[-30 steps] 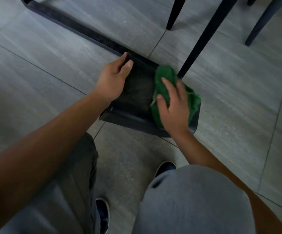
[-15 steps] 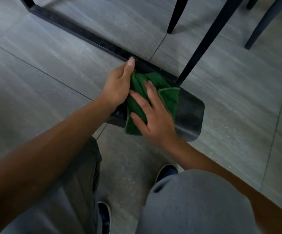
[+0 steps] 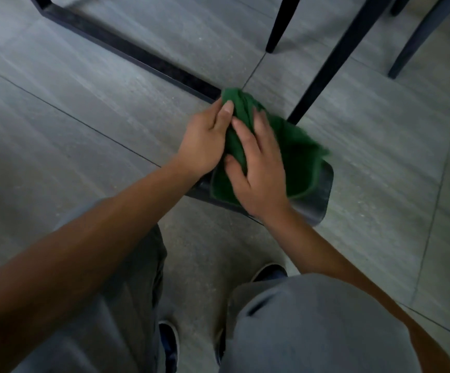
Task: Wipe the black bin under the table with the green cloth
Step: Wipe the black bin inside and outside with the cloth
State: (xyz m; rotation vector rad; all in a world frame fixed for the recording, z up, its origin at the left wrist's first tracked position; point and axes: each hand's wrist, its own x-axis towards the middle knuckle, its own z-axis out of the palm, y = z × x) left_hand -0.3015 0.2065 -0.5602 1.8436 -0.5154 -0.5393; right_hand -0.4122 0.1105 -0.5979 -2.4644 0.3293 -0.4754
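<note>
The black bin (image 3: 322, 189) lies on its side on the grey tiled floor, mostly covered. The green cloth (image 3: 299, 154) is spread over its upper side. My right hand (image 3: 259, 168) lies flat on the cloth with fingers spread, pressing it against the bin. My left hand (image 3: 205, 138) grips the bin's left edge, its thumb touching the cloth's bunched top end. Only the bin's right corner and lower rim show.
A black table frame bar (image 3: 127, 47) runs diagonally across the floor to the bin. A slanted black leg (image 3: 323, 74) comes down just behind the bin; other chair legs (image 3: 280, 22) stand farther back. My knees and shoes fill the lower view.
My right hand has slid the cloth from the bin's right side to the left, up against my left hand, and the cloth has spread wider. The left hand kept its hold.
</note>
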